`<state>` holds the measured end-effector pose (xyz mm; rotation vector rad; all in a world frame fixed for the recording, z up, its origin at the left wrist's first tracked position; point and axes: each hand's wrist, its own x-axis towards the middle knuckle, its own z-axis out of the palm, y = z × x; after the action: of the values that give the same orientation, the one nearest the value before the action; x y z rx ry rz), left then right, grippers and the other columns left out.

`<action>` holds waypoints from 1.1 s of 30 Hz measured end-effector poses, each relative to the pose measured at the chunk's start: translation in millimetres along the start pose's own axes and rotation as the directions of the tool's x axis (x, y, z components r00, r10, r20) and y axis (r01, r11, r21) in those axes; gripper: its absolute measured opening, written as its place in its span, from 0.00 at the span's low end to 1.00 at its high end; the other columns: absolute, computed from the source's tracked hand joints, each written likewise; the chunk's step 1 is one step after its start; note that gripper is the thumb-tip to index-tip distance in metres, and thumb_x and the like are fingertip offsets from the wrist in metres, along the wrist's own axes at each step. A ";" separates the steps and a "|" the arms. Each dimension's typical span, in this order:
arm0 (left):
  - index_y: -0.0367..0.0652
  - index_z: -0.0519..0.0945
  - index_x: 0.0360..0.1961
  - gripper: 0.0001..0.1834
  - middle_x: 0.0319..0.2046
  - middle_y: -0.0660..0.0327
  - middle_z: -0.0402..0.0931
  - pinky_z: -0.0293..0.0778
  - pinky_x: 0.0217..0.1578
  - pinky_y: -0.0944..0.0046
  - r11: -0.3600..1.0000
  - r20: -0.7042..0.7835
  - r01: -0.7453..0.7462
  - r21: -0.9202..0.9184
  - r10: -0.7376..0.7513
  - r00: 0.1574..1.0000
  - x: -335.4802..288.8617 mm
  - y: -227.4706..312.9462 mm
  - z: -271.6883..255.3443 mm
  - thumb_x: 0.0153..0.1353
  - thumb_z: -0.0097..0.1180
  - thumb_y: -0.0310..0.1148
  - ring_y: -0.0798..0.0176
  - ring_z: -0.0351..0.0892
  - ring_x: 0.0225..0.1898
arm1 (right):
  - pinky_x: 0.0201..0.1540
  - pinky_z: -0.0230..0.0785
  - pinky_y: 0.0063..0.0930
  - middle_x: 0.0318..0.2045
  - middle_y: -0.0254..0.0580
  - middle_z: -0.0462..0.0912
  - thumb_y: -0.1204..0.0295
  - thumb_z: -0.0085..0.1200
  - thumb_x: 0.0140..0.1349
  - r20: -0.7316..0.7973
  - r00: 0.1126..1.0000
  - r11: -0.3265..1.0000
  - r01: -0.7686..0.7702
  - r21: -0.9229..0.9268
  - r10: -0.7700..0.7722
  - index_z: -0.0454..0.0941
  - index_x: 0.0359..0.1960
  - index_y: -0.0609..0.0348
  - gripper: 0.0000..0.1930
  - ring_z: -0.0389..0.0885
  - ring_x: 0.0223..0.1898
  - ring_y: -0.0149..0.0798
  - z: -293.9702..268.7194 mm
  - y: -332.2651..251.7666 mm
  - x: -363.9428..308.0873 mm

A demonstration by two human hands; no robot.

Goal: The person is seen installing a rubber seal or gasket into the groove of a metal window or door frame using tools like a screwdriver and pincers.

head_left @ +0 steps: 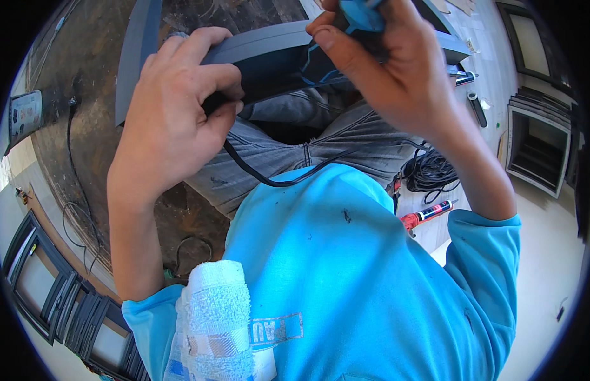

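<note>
A dark grey frame (269, 46) lies across my lap, its far part cut off by the top of the view. My left hand (174, 117) is closed round its near bar, fingers over the top and thumb below. Below this hand a black cable (288, 183) emerges and runs over my lap to the right. In my closed right hand (403, 70), above the frame's right part, is a blue tool (361, 16); its working end is hidden. Thin light-blue lines (320, 79) show on the bar's dark side near that hand.
A coil of black cable (429, 170) lies by my right knee, with a red caulking gun (428, 214) beside it. Stacked frames stand at right (539, 149) and lower left (53, 292). A printed bag (23, 117) is at far left. A towel (218, 311) hangs at my chest.
</note>
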<state>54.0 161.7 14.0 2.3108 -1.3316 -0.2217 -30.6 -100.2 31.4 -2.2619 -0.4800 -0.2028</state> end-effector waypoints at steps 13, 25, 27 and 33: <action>0.39 0.83 0.35 0.12 0.63 0.52 0.74 0.70 0.59 0.52 1.000 0.003 -0.018 0.004 0.018 1.000 -1.8 -3.0 2.2 0.47 0.70 0.20 0.47 0.75 0.58 | 0.46 0.77 0.32 0.42 0.47 0.77 0.79 0.55 0.69 -0.194 0.979 0.959 0.115 0.258 -0.065 0.65 0.58 0.66 0.18 0.83 0.44 0.37 7.2 -3.6 12.8; 0.40 0.82 0.33 0.09 0.63 0.51 0.74 0.69 0.59 0.52 0.999 0.011 -0.039 -0.009 0.040 0.999 -1.2 -2.9 -0.1 0.49 0.69 0.22 0.45 0.74 0.59 | 0.42 0.73 0.28 0.43 0.47 0.78 0.74 0.54 0.72 -0.434 0.901 0.892 0.177 0.417 0.024 0.66 0.57 0.66 0.16 0.81 0.41 0.34 8.9 -16.5 17.6; 0.40 0.82 0.33 0.09 0.63 0.51 0.74 0.69 0.59 0.52 0.999 0.002 -0.040 -0.010 0.040 0.999 -2.4 -3.8 0.9 0.49 0.69 0.22 0.45 0.74 0.59 | 0.44 0.76 0.27 0.44 0.47 0.78 0.74 0.52 0.73 -0.186 0.980 0.962 -0.020 0.271 0.073 0.66 0.57 0.65 0.16 0.83 0.42 0.34 8.4 -11.3 11.2; 0.41 0.83 0.35 0.10 0.63 0.51 0.74 0.68 0.59 0.51 0.999 0.031 -0.031 -0.031 0.032 0.999 -0.4 -3.4 -0.2 0.50 0.68 0.23 0.45 0.73 0.59 | 0.39 0.72 0.25 0.36 0.39 0.79 0.74 0.53 0.73 -0.078 0.996 0.988 -0.036 0.148 0.048 0.65 0.56 0.65 0.16 0.80 0.36 0.30 21.1 5.5 -2.3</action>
<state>56.5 163.6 12.6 2.2684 -1.3698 -0.2666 -30.6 -88.6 12.8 -2.1097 -0.3910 -0.2292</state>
